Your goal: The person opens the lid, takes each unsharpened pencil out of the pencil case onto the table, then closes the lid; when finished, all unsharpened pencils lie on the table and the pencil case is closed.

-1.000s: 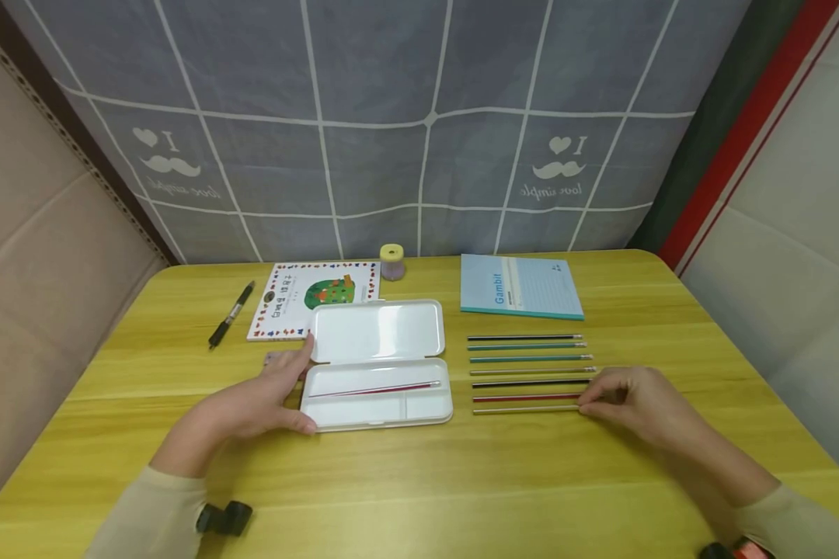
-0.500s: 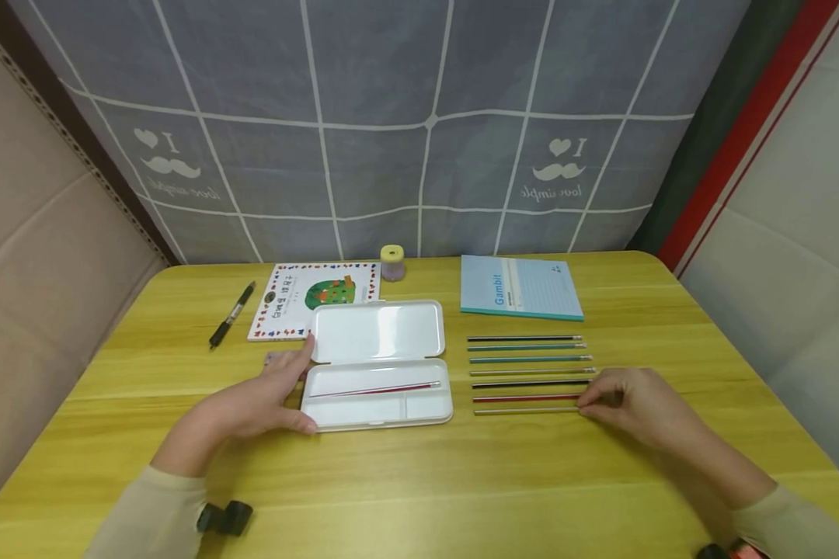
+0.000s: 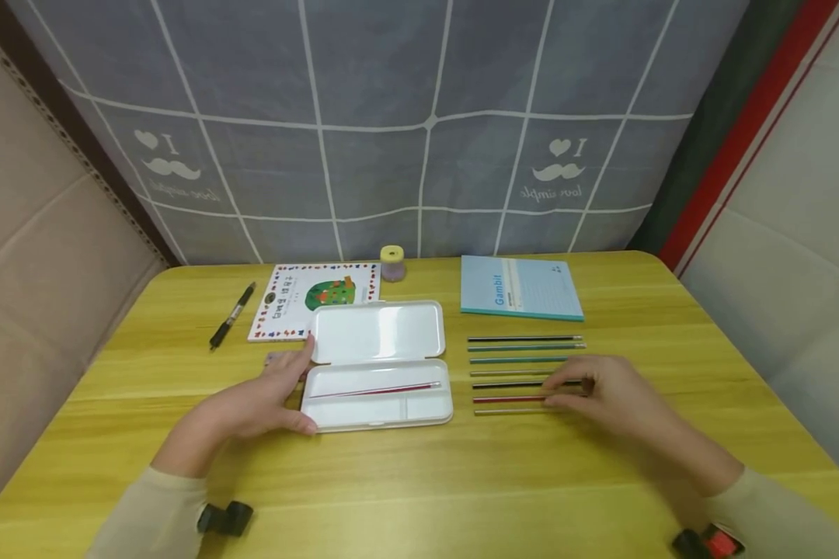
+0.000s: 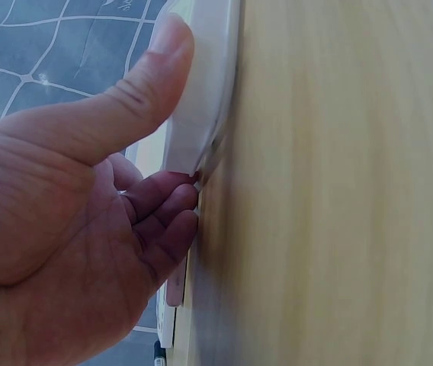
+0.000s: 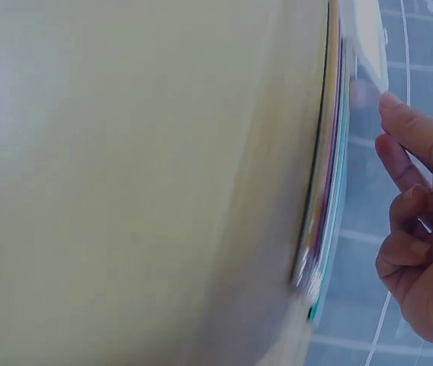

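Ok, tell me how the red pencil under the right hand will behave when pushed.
The red pencil looks thin and straight, so probably stiff and light. Lying flat on the smooth table, it may roll or slide sideways toward the neighbouring pencils when the right hand nudges it.

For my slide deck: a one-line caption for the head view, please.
Left hand steadies an open white pencil case while the right hand reaches over a row of pencils.
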